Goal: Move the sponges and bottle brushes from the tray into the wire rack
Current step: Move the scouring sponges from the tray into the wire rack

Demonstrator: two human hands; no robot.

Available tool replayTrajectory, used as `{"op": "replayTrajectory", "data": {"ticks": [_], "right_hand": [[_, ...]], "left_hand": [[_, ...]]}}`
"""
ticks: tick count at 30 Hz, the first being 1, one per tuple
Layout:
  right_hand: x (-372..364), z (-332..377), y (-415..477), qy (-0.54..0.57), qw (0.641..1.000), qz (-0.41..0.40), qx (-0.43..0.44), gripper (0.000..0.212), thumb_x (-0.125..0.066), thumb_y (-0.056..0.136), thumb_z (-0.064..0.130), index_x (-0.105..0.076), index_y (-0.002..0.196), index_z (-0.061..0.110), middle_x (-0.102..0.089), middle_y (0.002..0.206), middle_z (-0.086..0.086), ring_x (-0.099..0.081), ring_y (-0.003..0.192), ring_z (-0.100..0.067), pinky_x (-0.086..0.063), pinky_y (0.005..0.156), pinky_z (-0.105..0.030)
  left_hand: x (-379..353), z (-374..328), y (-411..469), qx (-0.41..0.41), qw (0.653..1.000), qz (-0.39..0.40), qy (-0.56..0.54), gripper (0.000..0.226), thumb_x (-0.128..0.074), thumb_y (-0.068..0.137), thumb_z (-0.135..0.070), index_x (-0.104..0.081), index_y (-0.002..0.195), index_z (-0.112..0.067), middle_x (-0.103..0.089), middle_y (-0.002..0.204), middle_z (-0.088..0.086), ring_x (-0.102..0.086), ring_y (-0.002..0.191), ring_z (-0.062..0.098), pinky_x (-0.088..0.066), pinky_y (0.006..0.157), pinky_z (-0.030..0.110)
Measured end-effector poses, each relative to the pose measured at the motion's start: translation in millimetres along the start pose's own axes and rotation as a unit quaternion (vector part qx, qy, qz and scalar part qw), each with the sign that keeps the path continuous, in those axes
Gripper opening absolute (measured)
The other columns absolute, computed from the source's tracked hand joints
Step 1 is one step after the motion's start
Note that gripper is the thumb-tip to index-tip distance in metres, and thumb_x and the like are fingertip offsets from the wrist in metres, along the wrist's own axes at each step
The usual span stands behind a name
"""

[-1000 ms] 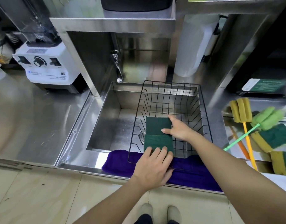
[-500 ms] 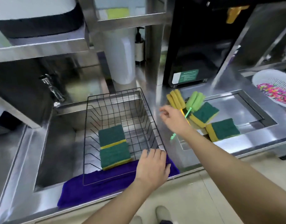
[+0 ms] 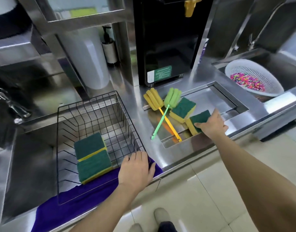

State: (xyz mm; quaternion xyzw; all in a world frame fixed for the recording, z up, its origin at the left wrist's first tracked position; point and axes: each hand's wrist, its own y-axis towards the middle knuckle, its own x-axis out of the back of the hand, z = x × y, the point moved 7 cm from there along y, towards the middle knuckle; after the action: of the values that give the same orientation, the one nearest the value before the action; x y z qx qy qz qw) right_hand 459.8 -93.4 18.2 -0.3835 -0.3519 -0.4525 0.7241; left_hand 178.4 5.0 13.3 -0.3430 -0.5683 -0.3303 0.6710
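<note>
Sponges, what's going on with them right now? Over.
Right hand gripping the near sponge in the tray. Left hand resting on wire rack corner. Two sponges racked. Nothing blocking.

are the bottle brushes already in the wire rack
No, the yellow bottle brush and green bottle brush lie crossed in the tray, while the wire rack holds only two sponges.

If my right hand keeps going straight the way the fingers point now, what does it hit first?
The right hand already rests on the near sponge, fingers pointing left and away. Carried on, it would probably meet the second sponge first; depth is hard to judge.
</note>
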Motion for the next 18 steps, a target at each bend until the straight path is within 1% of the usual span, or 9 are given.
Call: {"op": "replayTrajectory", "data": {"ticks": [3,7,10,12,13,14,15,16,18], "right_hand": [[-6.4,-10.3,1.0,-0.013,0.999,0.025,-0.024,0.09,-0.077,0.07,0.039,-0.026,0.138,0.01,-0.046,0.137,-0.017,-0.04,0.129,-0.036,-0.032,0.1,-0.046],[1.8,-7.1,-1.0,-0.033,0.999,-0.01,-0.026,0.08,-0.08,0.066,0.04,-0.042,0.128,0.007,-0.044,0.134,-0.018,-0.037,0.128,-0.036,-0.032,0.101,-0.046],[5.8,2.3,-4.6,0.01,0.999,-0.047,0.009,0.07,-0.081,0.064,0.039,-0.049,0.117,0.008,-0.045,0.125,-0.016,-0.04,0.12,-0.035,-0.032,0.1,-0.045],[9.3,12.3,-8.3,0.096,0.993,-0.048,0.044,0.062,-0.083,0.065,0.028,-0.047,0.11,0.006,-0.044,0.114,-0.013,-0.045,0.107,-0.031,-0.041,0.094,-0.043],[11.9,18.3,-10.5,0.166,0.984,-0.035,0.057,0.056,-0.082,0.067,0.021,-0.044,0.106,0.007,-0.044,0.107,-0.011,-0.047,0.098,-0.028,-0.046,0.083,-0.039],[15.4,25.1,-12.8,0.235,0.97,-0.021,0.066,0.052,-0.08,0.069,0.016,-0.041,0.102,0.008,-0.045,0.101,-0.008,-0.047,0.091,-0.025,-0.046,0.069,-0.032],[21.0,32.8,-15.3,0.286,0.955,-0.017,0.078,0.05,-0.079,0.071,0.013,-0.037,0.099,0.011,-0.047,0.096,-0.005,-0.048,0.086,-0.022,-0.042,0.061,-0.025],[28.2,41.7,-18.9,0.314,0.945,-0.024,0.095,0.049,-0.078,0.072,0.013,-0.036,0.098,0.012,-0.048,0.091,-0.002,-0.048,0.082,-0.019,-0.039,0.06,-0.022],[41.7,62.0,-27.1,0.348,0.926,-0.053,0.134,0.046,-0.076,0.074,0.019,-0.036,0.097,0.014,-0.048,0.086,0.002,-0.048,0.079,-0.015,-0.04,0.064,-0.022]], "left_hand": [[-0.2,0.4,-0.5,0.006,1.0,0.007,0.003,0.048,-0.024,0.097,-0.052,-0.043,0.12,-0.014,-0.055,0.119,0.003,-0.051,0.107,0.02,-0.035,0.09,0.031],[3.0,0.4,-1.0,0.002,1.0,0.002,0.001,0.047,-0.024,0.097,-0.052,-0.044,0.12,-0.015,-0.056,0.118,0.003,-0.052,0.107,0.02,-0.035,0.09,0.031],[4.3,-0.7,-0.8,-0.001,1.0,-0.006,0.003,0.047,-0.024,0.097,-0.051,-0.043,0.119,-0.015,-0.055,0.118,0.002,-0.051,0.107,0.019,-0.035,0.09,0.031],[3.8,0.4,-1.0,0.003,1.0,-0.008,-0.001,0.046,-0.026,0.097,-0.051,-0.046,0.117,-0.015,-0.057,0.115,0.001,-0.053,0.104,0.019,-0.037,0.087,0.031],[2.8,1.9,-1.3,0.009,1.0,-0.007,-0.005,0.045,-0.029,0.096,-0.052,-0.049,0.113,-0.015,-0.059,0.11,0.001,-0.055,0.099,0.019,-0.039,0.084,0.031],[2.1,3.1,-1.4,0.013,1.0,-0.013,-0.011,0.043,-0.035,0.093,-0.052,-0.053,0.106,-0.016,-0.062,0.102,0.001,-0.058,0.092,0.019,-0.041,0.078,0.032],[1.6,3.4,-1.6,0.011,1.0,-0.02,-0.016,0.04,-0.04,0.091,-0.052,-0.056,0.099,-0.016,-0.064,0.094,0.0,-0.059,0.084,0.019,-0.042,0.073,0.032],[0.4,2.8,-1.2,0.005,0.999,-0.031,-0.023,0.039,-0.043,0.089,-0.052,-0.057,0.095,-0.016,-0.064,0.089,0.0,-0.06,0.079,0.019,-0.042,0.069,0.032],[-2.3,3.6,-1.5,-0.007,0.998,-0.056,-0.033,0.038,-0.039,0.09,-0.049,-0.057,0.096,-0.016,-0.062,0.089,-0.001,-0.059,0.08,0.021,-0.042,0.07,0.034]]}}
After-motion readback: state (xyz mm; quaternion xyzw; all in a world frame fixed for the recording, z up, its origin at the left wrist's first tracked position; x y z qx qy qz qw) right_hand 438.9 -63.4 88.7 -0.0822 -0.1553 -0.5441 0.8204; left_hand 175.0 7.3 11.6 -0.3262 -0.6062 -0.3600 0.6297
